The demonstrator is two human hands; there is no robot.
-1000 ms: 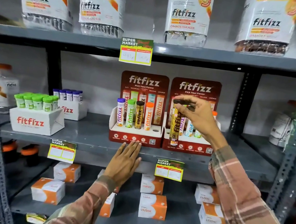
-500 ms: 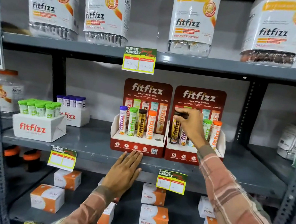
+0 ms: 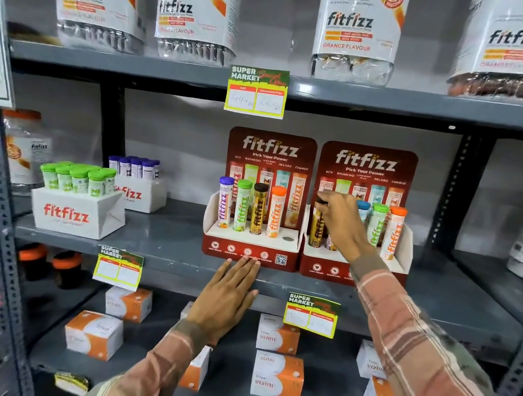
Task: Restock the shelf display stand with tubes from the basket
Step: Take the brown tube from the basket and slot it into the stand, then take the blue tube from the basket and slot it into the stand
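Note:
Two red fitfizz display stands sit side by side on the middle shelf. The left stand (image 3: 250, 253) holds several upright tubes, with one free hole at its right end. The right stand (image 3: 392, 268) holds blue, green and orange-capped tubes. My right hand (image 3: 339, 223) pinches the dark cap of a gold-and-black tube (image 3: 316, 228) standing upright in the right stand's left slot. My left hand (image 3: 228, 298) lies flat, fingers together, on the shelf edge below the left stand. The basket is not in view.
A white fitfizz box of green-capped tubes (image 3: 78, 201) and one with purple caps (image 3: 140, 184) stand at left. Large jars (image 3: 357, 25) fill the top shelf. Orange-white cartons (image 3: 276, 374) lie on the lower shelf. Price tags (image 3: 310, 313) hang from shelf edges.
My right hand has lowered the gold-and-black tube from in front of the right stand down into its left slot. My left hand has stayed on the shelf edge. The camera moved closer.

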